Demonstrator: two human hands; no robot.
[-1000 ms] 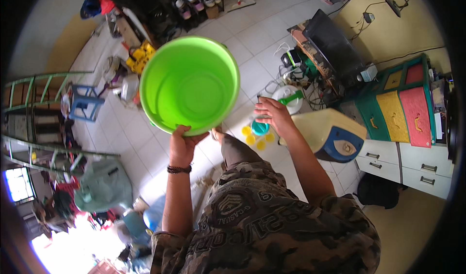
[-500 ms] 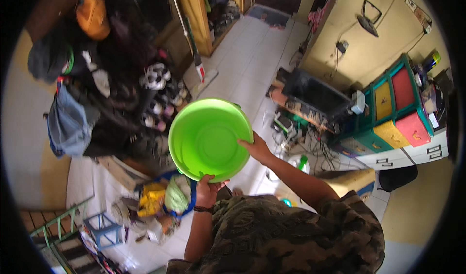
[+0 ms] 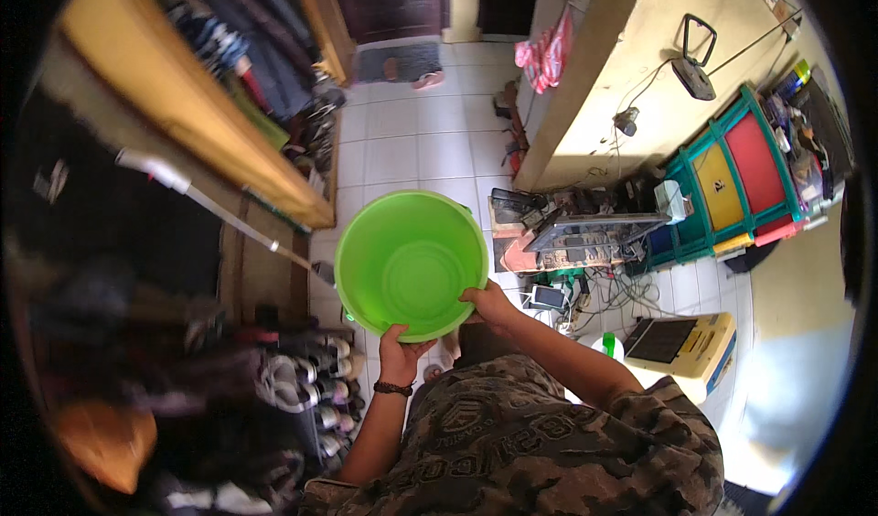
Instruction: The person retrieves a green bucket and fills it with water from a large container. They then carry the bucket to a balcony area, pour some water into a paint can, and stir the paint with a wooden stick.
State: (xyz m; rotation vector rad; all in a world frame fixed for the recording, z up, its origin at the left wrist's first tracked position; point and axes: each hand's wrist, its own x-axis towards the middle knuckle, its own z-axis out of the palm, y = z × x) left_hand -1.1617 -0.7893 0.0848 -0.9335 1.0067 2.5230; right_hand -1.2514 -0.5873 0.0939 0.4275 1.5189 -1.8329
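Both my hands carry a round, bright green plastic bucket (image 3: 412, 283) in front of my body. Its open top faces up and I see bare green inside, with rings moulded in the bottom. My left hand (image 3: 401, 355) grips the near rim, thumb over the edge and fingers beneath; a dark bracelet sits on that wrist. On the near right side of the rim, my right hand (image 3: 492, 304) is closed with its thumb inside the wall. The fingers outside the bucket are partly hidden.
Shoes on a rack (image 3: 315, 392) line the left, with a white-handled pole (image 3: 210, 205) leaning beyond. At right stand a monitor (image 3: 594, 228), tangled cables (image 3: 608, 301), a yellow boxy appliance (image 3: 681, 347) and coloured drawers (image 3: 718, 182). Ahead, a tiled passage reaches a grey mat (image 3: 398, 62) before a door.
My view has turned left and moved forward toward the passage, the bucket coming along. My right hand has slid lower along the rim, nearer my left.
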